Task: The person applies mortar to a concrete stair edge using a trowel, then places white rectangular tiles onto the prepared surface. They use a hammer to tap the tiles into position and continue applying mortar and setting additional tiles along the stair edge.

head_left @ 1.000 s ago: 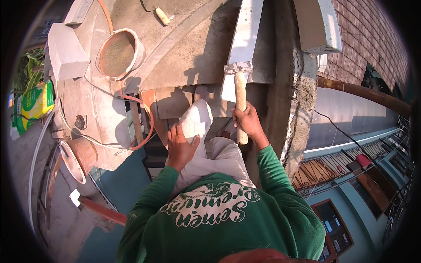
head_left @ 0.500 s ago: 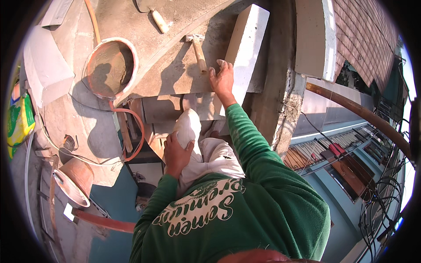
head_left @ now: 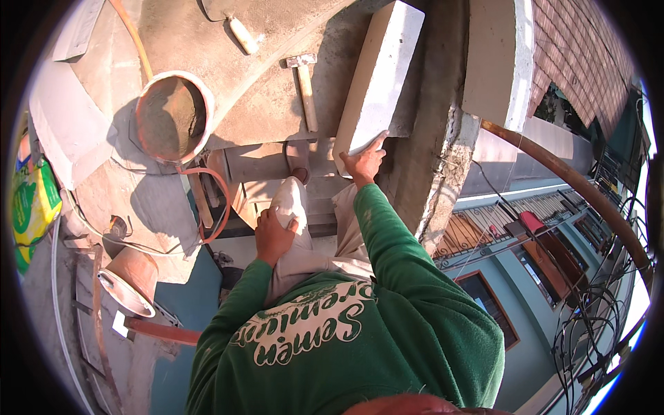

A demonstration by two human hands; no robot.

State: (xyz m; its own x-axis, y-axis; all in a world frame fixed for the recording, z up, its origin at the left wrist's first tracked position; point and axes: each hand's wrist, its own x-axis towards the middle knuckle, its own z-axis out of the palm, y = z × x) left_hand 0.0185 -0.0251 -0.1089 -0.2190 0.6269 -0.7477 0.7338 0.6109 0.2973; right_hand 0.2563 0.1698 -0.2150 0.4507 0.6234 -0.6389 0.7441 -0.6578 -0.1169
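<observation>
concrete slab [head_left: 263, 104] carries most of it; rough wall [head_left: 449, 180] closes off the right side.

long white block [head_left: 380, 76] lies on the slab's right part, near end reaching past the front edge. probably stiff, fairly heavy, dry and not slippery; corners look likely to chip. best hold: both long sides near the middle for balance, not by a corner. wall likely leaves little finger room on the right.

pale block [head_left: 494, 62] sits beyond the wall line, apart. bucket [head_left: 209, 121] with grey mix is left, well apart, out of the way.

hammer [head_left: 304, 90] lies just left of the long block, handle toward the person; it'd obstruct a leftward slide.

right hand [head_left: 364, 164] lies across the block's near end, fingers spread; can't tell if it's actually gripping. left hand [head_left: 274, 235] rests on the left knee, fingers loose, holding nothing.

tool handle [head_left: 242, 36] farther up, clear.
</observation>
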